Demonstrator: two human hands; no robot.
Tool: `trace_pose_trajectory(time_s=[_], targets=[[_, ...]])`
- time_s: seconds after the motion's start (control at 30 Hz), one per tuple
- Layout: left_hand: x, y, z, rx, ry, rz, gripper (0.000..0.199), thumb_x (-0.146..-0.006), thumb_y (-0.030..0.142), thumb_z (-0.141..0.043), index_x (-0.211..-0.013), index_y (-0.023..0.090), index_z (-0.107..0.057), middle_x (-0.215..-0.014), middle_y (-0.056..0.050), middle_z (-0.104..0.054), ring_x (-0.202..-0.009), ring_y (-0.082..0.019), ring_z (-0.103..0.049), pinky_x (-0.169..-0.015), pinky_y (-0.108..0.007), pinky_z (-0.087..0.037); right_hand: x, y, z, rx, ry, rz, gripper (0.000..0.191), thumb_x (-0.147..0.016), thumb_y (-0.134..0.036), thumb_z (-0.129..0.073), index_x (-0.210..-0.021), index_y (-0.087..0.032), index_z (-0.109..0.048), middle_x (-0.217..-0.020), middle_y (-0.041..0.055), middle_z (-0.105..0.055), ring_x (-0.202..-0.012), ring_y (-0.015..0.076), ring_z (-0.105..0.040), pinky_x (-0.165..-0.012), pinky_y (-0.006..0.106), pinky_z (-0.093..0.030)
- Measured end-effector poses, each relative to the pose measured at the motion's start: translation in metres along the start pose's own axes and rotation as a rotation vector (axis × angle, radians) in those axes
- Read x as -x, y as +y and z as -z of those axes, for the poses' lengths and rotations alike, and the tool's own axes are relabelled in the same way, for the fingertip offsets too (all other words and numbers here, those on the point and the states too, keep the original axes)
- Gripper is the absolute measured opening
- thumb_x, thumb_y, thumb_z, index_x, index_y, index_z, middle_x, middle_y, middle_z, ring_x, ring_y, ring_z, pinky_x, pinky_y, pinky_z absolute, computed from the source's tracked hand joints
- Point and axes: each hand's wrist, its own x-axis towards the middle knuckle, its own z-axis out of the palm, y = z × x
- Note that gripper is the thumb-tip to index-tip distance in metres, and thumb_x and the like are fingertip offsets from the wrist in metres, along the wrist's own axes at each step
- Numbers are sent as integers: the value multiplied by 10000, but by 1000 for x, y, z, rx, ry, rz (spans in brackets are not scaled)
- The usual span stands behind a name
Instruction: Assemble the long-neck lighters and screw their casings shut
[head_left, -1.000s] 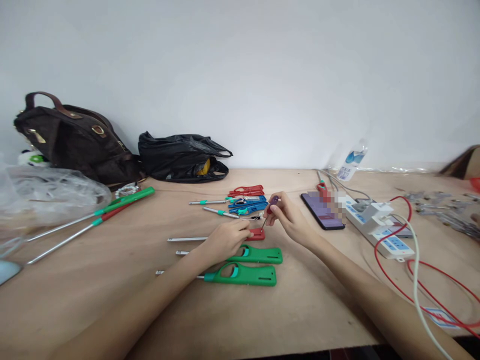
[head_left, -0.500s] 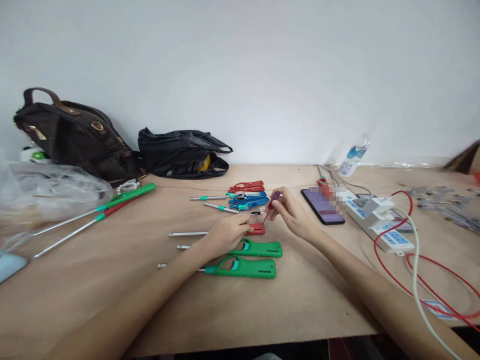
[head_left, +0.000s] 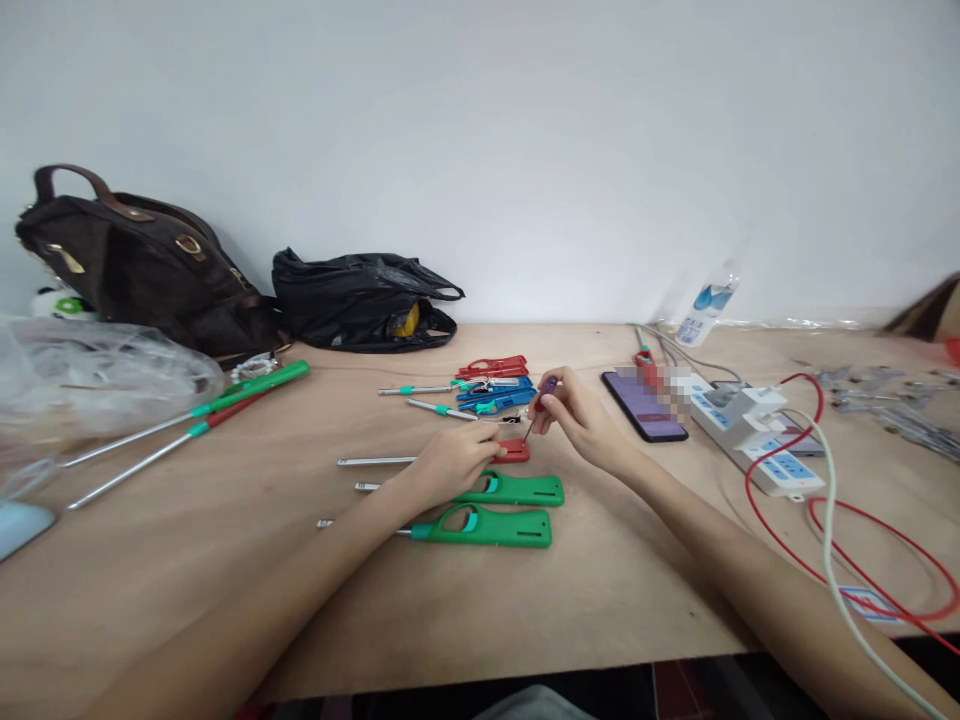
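My left hand (head_left: pixel 455 460) is closed over the middle of a red long-necked lighter (head_left: pixel 516 451) lying on the table, and hides much of its body. Its metal tube points left. In my right hand (head_left: pixel 576 415) is a small screwdriver (head_left: pixel 550 388) with a purple-red handle, tilted, its tip at the right end of the red lighter. Just below lie a green lighter (head_left: pixel 532 489) and a second green lighter (head_left: pixel 517 529). Beyond my hands are blue lighter shells (head_left: pixel 514 395), red lighter shells (head_left: pixel 495 367) and loose metal tubes (head_left: pixel 442 409).
A black plastic bag (head_left: pixel 360 300), a dark backpack (head_left: pixel 142 270) and a clear plastic bag (head_left: pixel 105 375) stand at the left and back. At right are a phone (head_left: pixel 637 405), a power strip (head_left: pixel 787 472) with cables, a bottle (head_left: pixel 706 305) and several metal parts (head_left: pixel 885 395).
The view has shifted slightly. Both hands keep nearly the same pose, with the screwdriver tip still at the right end of the red lighter.
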Motion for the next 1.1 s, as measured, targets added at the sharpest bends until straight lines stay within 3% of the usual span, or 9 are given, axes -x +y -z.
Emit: trace_pose_trajectory(time_s=[0.2,0.43,0.57,0.77,0.9,0.97,1.1], targets=[[-1,1,0,-15,10,0,261,-894,90,-406,-848,141,-659,-846,-59,-581,-782,-169,-550,-663,-257,-433,-2,-8,0,333,6,21,243,-957,-311,-348,-1177,-207,-360,-751,13,-605,-642,154,-599,-617,274,-466],[0,1,-1,-27,19,2,260,-897,97,-413,-870,139,-669,-861,-62,-596,-795,-171,-558,-682,-260,-438,-22,-32,0,1049,-64,209,194,-926,-313,-440,-868,-168,-556,-836,90,-640,-755,188,-579,-639,262,-379],[1,1,0,-38,-6,22,258,-896,101,-415,-867,140,-669,-849,-59,-591,-786,-172,-556,-665,-258,-432,-38,-46,-1,1318,-189,105,226,-925,-264,-434,-877,-126,-607,-870,133,-663,-814,213,-593,-633,270,-371],[1,2,3,-35,-58,30,254,-897,105,-412,-895,141,-664,-853,-61,-578,-794,-177,-554,-658,-260,-427,-43,-63,4,1466,-324,29,254,-910,-209,-408,-1046,-79,-578,-927,171,-679,-838,258,-615,-643,301,-385],[1,2,4,-47,-52,25,250,-892,100,-410,-894,141,-657,-867,-63,-585,-802,-175,-556,-678,-259,-438,-43,-64,4,1502,-366,-14,270,-926,-313,-456,-913,-101,-623,-867,173,-694,-824,270,-631,-680,330,-401],[0,3,5,-54,-57,24,245,-888,101,-411,-887,140,-653,-863,-61,-588,-809,-177,-562,-688,-261,-449,-42,-63,3,1493,-363,7,282,-932,-318,-453,-864,-108,-628,-884,172,-693,-840,265,-628,-681,328,-401],[-1,4,6,-35,-77,7,271,-844,55,-404,-946,145,-639,-994,-76,-611,-922,-191,-579,-771,-282,-477,-39,-63,3,1435,-343,102,187,-915,-190,-454,-1004,-94,-587,-961,150,-681,-879,239,-614,-661,301,-390]])
